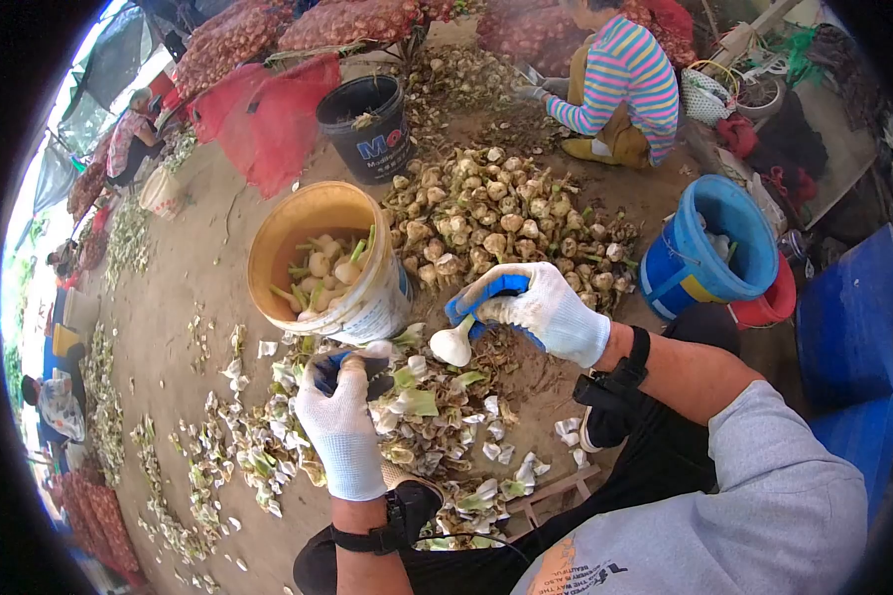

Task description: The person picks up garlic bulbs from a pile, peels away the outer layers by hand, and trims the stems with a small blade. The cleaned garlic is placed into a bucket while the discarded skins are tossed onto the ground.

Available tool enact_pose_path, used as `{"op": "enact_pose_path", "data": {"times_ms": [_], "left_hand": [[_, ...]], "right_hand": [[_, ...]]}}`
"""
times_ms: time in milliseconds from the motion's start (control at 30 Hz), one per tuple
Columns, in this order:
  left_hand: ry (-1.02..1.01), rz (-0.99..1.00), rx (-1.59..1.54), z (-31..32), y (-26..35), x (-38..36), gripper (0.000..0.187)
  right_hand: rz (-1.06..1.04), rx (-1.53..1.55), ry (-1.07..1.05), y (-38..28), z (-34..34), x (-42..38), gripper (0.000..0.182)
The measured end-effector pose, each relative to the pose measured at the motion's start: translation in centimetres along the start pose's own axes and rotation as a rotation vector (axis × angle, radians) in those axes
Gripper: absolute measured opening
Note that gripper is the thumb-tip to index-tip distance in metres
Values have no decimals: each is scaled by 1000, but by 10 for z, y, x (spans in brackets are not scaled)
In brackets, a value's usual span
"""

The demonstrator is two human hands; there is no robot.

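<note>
Garlic bulb [451,346] hangs by its stem [467,323] from my closed right fingers [463,304]; a slack pinch could drop it. Left fingers [350,372] curl, contents I cannot tell

At one o'clock, the top edge cut off the head of the co-worker in a pink-and-blue striped shirt [627,84]. Toward seven, my white-and-blue gloved left hand [341,402] obscured what its fingers held. Near two, the round blue plastic bucket's wall [677,253] hid its lower contents.
</note>
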State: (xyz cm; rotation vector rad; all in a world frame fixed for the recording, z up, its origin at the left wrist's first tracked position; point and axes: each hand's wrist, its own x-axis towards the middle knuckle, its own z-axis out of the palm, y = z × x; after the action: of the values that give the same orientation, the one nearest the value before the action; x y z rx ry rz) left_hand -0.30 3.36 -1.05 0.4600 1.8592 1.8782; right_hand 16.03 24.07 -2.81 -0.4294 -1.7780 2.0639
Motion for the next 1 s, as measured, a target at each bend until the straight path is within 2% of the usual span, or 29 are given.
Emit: {"op": "enact_pose_path", "data": {"times_ms": [33,100,133,233,267,333,400,467,500,567,700,767,833,900,1000], "left_hand": [[1,0,1,3,-1,-3,17],[-62,-80,-64,13,-4,-14,19],[-71,-33,130,7,-23,-8,20],[17,84,410,6,-18,-10,22],[17,90,408,4,-13,-10,22],[-14,199,848,-3,-7,-11,13],[-182,319,1097,-12,-18,-15,13],[-351,355,1261,-20,-34,-23,17],[-400,374,1266,-23,-38,-26,20],[-488,256,1238,-27,-30,-32,24],[-451,163,1151,-35,-15,-32,27],[-424,241,1207,-40,-17,-38,29],[-434,227,1268,-43,-16,-37,28],[-435,280,1275,-44,-16,-38,27],[-408,343,1284,-44,-17,-36,24]], "right_hand": [[0,1,-1,3,2,0,21],[128,217,-15,8,10,-2,21],[104,181,-26,8,10,-3,21],[20,13,-19,4,9,4,19],[37,72,-20,5,8,6,21],[52,132,-23,4,6,8,23],[115,353,-28,10,1,11,28],[105,383,-23,23,-7,20,27],[89,412,-17,26,-11,24,27],[120,423,-33,28,-17,27,27],[76,426,-128,34,-10,38,26],[122,291,-59,37,-5,45,26],[174,259,-39,46,-4,64,22],[77,159,0,51,4,91,20],[30,335,-30,43,29,135,33]]}}
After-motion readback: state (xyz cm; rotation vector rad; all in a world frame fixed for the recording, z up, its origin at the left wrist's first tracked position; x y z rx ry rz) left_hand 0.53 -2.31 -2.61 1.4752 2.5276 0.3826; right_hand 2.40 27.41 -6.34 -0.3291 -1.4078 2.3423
